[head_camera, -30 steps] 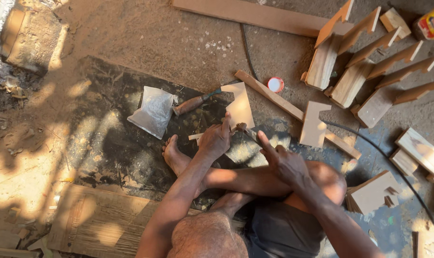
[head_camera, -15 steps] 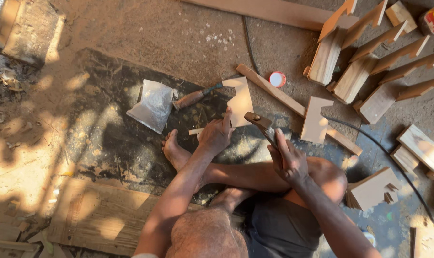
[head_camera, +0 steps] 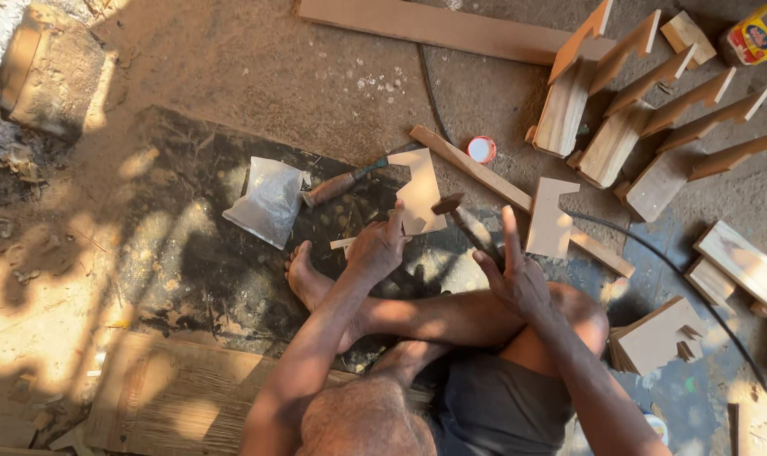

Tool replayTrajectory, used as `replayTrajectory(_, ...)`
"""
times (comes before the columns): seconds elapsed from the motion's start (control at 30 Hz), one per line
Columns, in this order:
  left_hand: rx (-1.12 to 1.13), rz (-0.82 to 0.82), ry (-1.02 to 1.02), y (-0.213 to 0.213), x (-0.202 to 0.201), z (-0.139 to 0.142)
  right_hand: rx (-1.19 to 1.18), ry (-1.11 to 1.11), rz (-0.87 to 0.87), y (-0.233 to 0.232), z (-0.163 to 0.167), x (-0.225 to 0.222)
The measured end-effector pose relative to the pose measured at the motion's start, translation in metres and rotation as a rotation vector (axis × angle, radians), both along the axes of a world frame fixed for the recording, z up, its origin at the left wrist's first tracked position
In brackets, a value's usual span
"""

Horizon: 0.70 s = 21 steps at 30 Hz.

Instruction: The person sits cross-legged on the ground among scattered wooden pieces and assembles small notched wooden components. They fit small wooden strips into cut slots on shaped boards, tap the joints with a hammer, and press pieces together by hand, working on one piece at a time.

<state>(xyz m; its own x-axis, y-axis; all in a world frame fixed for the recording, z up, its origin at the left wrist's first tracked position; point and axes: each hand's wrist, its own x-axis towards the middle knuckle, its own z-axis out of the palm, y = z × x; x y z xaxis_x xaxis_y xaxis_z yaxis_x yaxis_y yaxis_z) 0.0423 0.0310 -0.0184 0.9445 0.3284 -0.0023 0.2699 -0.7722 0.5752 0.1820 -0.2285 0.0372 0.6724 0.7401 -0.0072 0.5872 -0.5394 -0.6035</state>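
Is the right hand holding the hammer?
Yes, the right hand grips the handle of the hammer, raised beside the notched wooden piece that the left hand steadies.

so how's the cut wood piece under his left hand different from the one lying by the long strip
The held cutout is pinned at its lower edge by the left hand, on the dark mat; the loose cutout lies untouched, overlapping the long strip. The held one has a notch in its left side, the loose one a step at its top. Both are flat, pale wood, alike in size.
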Motion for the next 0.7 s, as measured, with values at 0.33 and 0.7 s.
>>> replayTrajectory(0.33,-1.390,0.408,-0.510,0.003,-0.020,0.045,-0.333,0.678,-0.334,0.015,-0.044,0.059)
replayTrajectory(0.7,-1.861,0.480,-0.621,-0.045,-0.011,0.024,0.202,0.504,0.195,0.060,-0.010,-0.029)
